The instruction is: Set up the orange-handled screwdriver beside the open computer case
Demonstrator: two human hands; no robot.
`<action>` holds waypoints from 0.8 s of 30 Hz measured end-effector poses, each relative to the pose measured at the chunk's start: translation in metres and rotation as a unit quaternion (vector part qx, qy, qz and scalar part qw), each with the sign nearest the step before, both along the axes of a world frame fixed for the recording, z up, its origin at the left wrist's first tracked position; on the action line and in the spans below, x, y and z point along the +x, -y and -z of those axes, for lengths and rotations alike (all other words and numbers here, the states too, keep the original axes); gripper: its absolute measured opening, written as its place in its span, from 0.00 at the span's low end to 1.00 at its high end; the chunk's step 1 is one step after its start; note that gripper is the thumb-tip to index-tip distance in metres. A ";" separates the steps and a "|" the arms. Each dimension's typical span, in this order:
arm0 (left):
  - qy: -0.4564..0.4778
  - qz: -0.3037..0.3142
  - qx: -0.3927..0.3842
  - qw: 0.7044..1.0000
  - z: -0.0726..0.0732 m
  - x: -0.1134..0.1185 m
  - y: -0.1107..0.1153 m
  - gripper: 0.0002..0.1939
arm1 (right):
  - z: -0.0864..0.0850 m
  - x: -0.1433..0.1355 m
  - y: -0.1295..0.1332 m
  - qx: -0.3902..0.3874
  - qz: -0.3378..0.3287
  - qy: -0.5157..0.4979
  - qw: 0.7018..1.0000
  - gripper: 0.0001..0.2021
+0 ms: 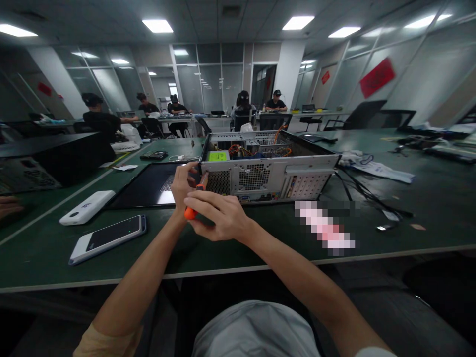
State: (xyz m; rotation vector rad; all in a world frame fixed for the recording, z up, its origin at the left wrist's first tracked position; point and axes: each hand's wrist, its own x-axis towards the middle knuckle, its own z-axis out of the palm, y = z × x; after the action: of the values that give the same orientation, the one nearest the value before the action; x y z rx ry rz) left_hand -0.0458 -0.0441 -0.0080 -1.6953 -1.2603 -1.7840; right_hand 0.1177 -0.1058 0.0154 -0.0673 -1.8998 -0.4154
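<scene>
An open desktop computer case point(277, 163) lies on the green table, with its perforated metal back panel facing me. My right hand point(221, 215) is closed around the handle of an orange screwdriver point(191, 213). The screwdriver's shaft points up and away to the left end of the back panel, where its tip seems to touch; the exact contact is too small to make out. My left hand point(183, 186) is curled at the left corner of the case, its fingers on the edge beside the shaft. Inside the case are a power supply with a bright green label point(217, 156) and orange cables.
A black side panel point(139, 186) lies left of the case. Nearer are a white power bank point(87, 207) and a phone-like device point(109, 239). Another black computer case point(55, 158) stands far left. Black cables point(366, 198) and a plastic bag point(379, 168) lie right. Several people sit behind.
</scene>
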 end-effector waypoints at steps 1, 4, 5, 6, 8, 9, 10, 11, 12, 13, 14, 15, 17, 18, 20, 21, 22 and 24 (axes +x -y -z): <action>0.000 0.005 -0.002 1.000 0.000 0.000 0.000 0.17 | 0.001 0.000 -0.001 0.005 0.015 0.004 1.000 0.16; 0.009 0.019 -0.008 1.000 -0.002 0.002 0.001 0.17 | 0.002 0.002 -0.004 0.000 0.049 0.016 0.999 0.16; 0.012 0.024 -0.005 1.000 -0.002 0.002 0.001 0.16 | 0.002 0.003 -0.004 -0.007 0.051 0.016 0.999 0.16; 0.014 0.030 -0.001 0.999 -0.002 0.002 0.000 0.17 | 0.001 0.004 -0.004 -0.013 0.047 0.014 0.999 0.15; 0.018 0.039 0.001 0.999 0.000 0.001 -0.001 0.17 | 0.000 0.004 -0.003 -0.017 0.025 0.013 0.999 0.14; 0.021 0.040 -0.003 0.999 0.002 0.001 -0.003 0.18 | -0.001 0.004 -0.002 -0.014 0.008 0.010 1.000 0.13; 0.027 0.039 -0.010 0.999 0.003 0.001 -0.004 0.19 | -0.002 0.003 -0.001 -0.013 -0.010 0.007 1.000 0.14; 0.032 0.036 -0.018 0.999 0.005 0.000 -0.005 0.20 | -0.002 0.002 0.000 -0.013 -0.026 0.005 1.000 0.14; 0.037 0.034 -0.026 0.998 0.006 0.000 -0.006 0.20 | -0.002 0.002 0.000 -0.017 -0.035 0.005 0.999 0.15; 0.038 0.034 -0.029 0.998 0.007 0.000 -0.007 0.21 | -0.002 0.001 0.000 -0.024 -0.035 0.007 0.999 0.15; 0.038 0.033 -0.030 0.998 0.007 0.000 -0.007 0.21 | -0.001 0.001 0.000 -0.031 -0.028 0.011 0.999 0.16; 0.036 0.035 -0.028 0.998 0.007 0.001 -0.007 0.22 | -0.001 0.001 0.000 -0.035 -0.014 0.015 0.999 0.16; 0.033 0.041 -0.023 0.998 0.006 0.002 -0.006 0.22 | 0.000 0.001 -0.001 -0.026 0.018 0.016 0.999 0.16; 0.034 0.043 -0.022 0.998 0.005 0.003 -0.005 0.22 | 0.000 0.002 -0.002 -0.018 0.031 0.014 0.999 0.16; 0.036 0.044 -0.021 0.998 0.003 0.004 -0.003 0.22 | 0.000 0.004 -0.003 -0.003 0.047 0.012 0.999 0.15; 0.035 0.042 -0.021 0.998 0.003 0.004 -0.002 0.22 | 0.000 0.004 -0.003 0.000 0.052 0.014 0.999 0.15; 0.033 0.041 -0.021 0.998 0.003 0.004 -0.002 0.22 | 0.000 0.004 -0.003 -0.001 0.055 0.017 0.998 0.15; 0.028 0.042 -0.021 0.999 0.003 0.004 -0.003 0.21 | 0.001 0.003 -0.003 -0.006 0.058 0.019 0.998 0.13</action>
State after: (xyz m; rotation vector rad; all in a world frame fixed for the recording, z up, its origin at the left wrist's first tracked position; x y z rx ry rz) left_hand -0.0417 -0.0408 -0.0113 -1.7555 -1.2751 -1.8788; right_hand 0.1212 -0.1027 0.0146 -0.1802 -1.9420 -0.4868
